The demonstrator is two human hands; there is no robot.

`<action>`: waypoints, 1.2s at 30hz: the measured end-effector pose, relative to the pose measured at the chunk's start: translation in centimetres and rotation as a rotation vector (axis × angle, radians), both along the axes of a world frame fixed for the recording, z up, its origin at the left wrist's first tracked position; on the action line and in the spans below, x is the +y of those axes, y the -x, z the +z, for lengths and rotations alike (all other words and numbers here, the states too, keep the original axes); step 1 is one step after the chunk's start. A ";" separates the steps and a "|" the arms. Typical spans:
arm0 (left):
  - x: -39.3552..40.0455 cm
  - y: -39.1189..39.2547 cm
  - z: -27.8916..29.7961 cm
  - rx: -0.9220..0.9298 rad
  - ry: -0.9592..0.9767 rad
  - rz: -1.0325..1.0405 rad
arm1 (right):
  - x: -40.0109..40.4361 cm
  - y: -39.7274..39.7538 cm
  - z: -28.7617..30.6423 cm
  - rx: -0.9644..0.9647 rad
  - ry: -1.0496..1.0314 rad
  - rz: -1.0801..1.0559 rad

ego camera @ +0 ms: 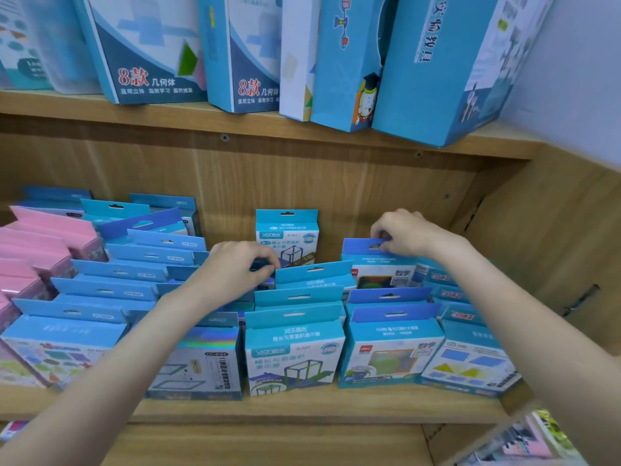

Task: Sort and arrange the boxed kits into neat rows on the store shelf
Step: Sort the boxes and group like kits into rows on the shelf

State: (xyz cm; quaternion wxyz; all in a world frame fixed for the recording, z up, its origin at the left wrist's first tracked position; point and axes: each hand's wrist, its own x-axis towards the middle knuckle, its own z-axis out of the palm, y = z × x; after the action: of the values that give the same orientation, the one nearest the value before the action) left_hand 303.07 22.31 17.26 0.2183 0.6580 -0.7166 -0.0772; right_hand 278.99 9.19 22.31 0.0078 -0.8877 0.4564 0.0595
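Several rows of blue boxed kits point(295, 351) stand on the middle wooden shelf point(302, 406), running from front to back. My left hand point(235, 267) reaches into the row left of centre and grips the dark top of a kit point(260, 264) there. My right hand point(405, 232) pinches the blue hang tab of the rearmost kit point(361, 247) in the row right of centre. A lone upright kit point(287, 235) stands at the back against the shelf's rear panel.
Pink boxes point(40, 243) fill the left end of the shelf. Tall blue boxes point(426, 68) lean on the upper shelf. The wooden side panel point(544, 237) closes the right end. More packages point(524, 442) sit lower right.
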 end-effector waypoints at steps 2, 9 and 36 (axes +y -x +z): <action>0.1 0.0 0.1 0.025 0.010 0.014 | 0.1 0.2 0.1 0.015 -0.044 -0.002; 1.1 -0.7 0.6 0.122 0.094 0.045 | -0.5 -6.7 1.0 -0.297 -0.081 0.206; 3.5 -5.1 0.8 -0.020 0.251 0.144 | 0.1 -11.0 0.9 -0.387 -0.101 0.321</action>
State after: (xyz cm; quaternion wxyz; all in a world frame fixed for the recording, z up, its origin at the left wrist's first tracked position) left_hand 308.14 25.83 18.04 0.2966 0.6761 -0.6735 0.0354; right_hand 289.98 9.34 23.19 0.1298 -0.9422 0.2959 -0.0884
